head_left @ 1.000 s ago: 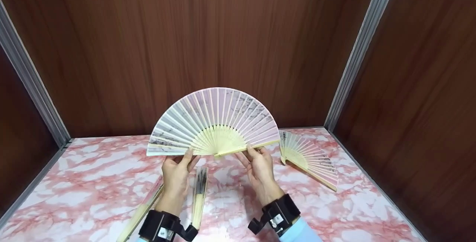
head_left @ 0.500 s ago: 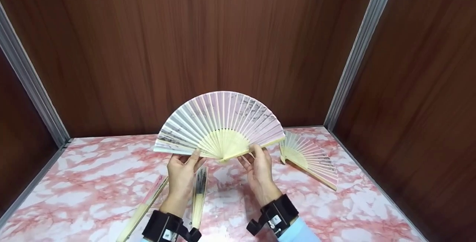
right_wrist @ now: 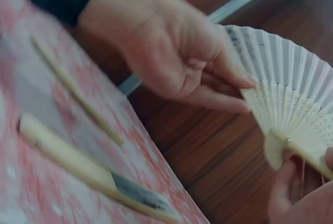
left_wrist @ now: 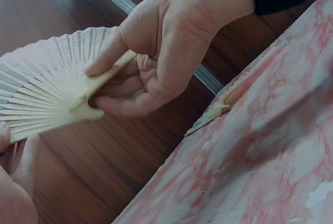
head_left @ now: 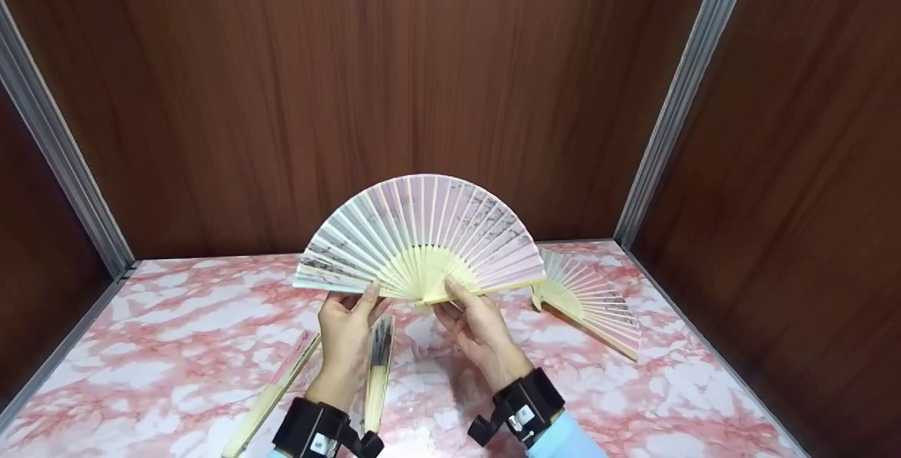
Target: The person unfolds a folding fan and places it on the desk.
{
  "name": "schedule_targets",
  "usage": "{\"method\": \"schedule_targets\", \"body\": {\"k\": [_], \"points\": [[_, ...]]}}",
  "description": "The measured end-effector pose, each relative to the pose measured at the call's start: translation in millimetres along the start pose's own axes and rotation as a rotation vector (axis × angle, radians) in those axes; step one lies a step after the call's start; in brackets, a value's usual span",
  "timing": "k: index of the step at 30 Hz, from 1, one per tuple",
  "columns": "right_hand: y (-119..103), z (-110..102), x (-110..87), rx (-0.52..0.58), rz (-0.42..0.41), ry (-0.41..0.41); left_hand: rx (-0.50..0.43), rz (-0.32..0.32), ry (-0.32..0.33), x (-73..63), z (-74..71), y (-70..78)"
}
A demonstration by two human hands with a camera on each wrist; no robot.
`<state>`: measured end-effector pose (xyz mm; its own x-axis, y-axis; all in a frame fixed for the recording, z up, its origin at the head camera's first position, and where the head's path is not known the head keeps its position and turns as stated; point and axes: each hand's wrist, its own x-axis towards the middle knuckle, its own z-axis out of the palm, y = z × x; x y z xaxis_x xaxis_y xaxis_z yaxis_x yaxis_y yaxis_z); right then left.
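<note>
A spread folding fan (head_left: 422,233), pale green to pink with dark branch prints and cream ribs, is held up above the table. My left hand (head_left: 343,328) pinches its lower left edge, thumb in front and fingers behind. Close to the pivot, my right hand (head_left: 480,331) pinches the lower right edge. In the left wrist view the right hand (left_wrist: 174,42) has its thumb on the cream ribs. The right wrist view shows the left hand (right_wrist: 161,47) gripping the outer rib; the right hand (right_wrist: 307,198) is partly cut off there.
Another spread fan (head_left: 584,300) lies on the marbled table (head_left: 176,317) at the right. Two folded fans lie at the front left, one slanted (head_left: 271,398) and one nearly straight (head_left: 379,373) beside the left forearm. Brown wood-grain panels (head_left: 450,78) enclose the back and sides.
The fan has shifted slightly right and down with both hands. My right hand has slid along the lower edge toward the pivot. The fans on the table stay put.
</note>
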<state>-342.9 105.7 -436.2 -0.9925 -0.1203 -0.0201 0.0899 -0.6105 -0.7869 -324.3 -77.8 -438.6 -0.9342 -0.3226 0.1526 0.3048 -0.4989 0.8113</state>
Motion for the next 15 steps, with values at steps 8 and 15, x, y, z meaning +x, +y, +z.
{"method": "schedule_targets", "body": {"k": [8, 15], "points": [[4.6, 0.5, 1.8, 0.059, 0.011, -0.009, -0.066, -0.03, 0.011, 0.2, -3.3, -1.3], [6.4, 1.9, -1.3, 0.071, -0.009, -0.008, -0.067, -0.06, -0.011, 0.2, -1.0, -3.0]]}}
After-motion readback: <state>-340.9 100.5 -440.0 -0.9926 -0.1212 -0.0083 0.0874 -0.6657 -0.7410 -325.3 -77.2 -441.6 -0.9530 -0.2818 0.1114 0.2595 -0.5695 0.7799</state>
